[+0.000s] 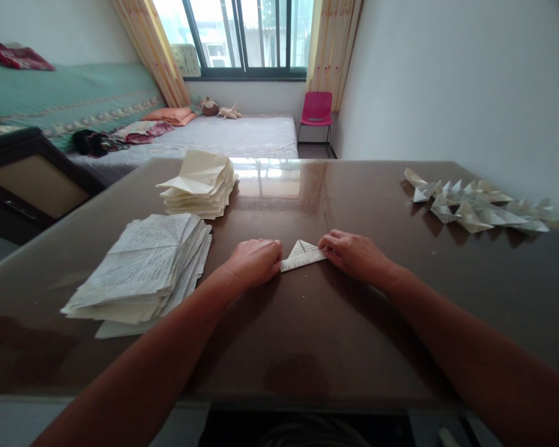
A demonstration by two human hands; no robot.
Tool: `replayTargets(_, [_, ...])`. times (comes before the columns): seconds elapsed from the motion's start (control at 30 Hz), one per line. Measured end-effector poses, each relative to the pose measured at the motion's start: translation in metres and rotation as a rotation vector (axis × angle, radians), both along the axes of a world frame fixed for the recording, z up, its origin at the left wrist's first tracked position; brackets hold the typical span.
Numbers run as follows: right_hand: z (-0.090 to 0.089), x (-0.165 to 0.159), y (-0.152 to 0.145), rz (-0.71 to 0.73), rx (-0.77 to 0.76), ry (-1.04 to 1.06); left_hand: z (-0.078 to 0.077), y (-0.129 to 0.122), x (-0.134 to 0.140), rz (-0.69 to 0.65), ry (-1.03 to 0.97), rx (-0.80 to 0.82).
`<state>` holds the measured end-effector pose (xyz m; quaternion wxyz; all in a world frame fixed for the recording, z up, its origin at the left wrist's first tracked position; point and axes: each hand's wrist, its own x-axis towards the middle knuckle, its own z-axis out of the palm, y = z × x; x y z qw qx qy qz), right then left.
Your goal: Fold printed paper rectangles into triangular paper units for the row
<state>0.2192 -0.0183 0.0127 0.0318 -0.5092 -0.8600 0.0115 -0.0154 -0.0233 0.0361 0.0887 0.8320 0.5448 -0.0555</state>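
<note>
A small folded sheet of printed paper (302,254) lies on the brown glossy table (279,329), with a triangular peak on top and a narrow band along its near edge. My left hand (256,262) is closed on its left end, fingers curled in. At the other end, my right hand (349,251) pinches the right tip between thumb and fingers. Both hands rest low at the tabletop, and the ends of the paper are hidden under the fingers.
Left of my hands lies a stack of printed sheets (140,261); behind it stands a stack of yellowish paper (200,183). Several folded paper pieces (479,208) sit at the table's right. Beyond are a bed (261,133), a pink chair (317,108) and a dark cabinet (32,180).
</note>
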Motion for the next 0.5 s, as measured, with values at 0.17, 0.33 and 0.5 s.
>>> replayTargets(0.17, [0.0013, -0.0005, -0.0012, 0.008, 0.007, -0.017, -0.0023, 0.001, -0.0004, -0.005, -0.029, -0.066])
replayTargets(0.33, [0.0023, -0.0012, -0.002, 0.006, 0.006, -0.022, -0.0027, -0.0011, 0.0015, -0.001, -0.009, -0.06])
replayTargets(0.5, [0.0018, -0.0017, -0.0014, 0.007, 0.015, -0.017, 0.0005, -0.0065, 0.0029, -0.021, -0.013, -0.013])
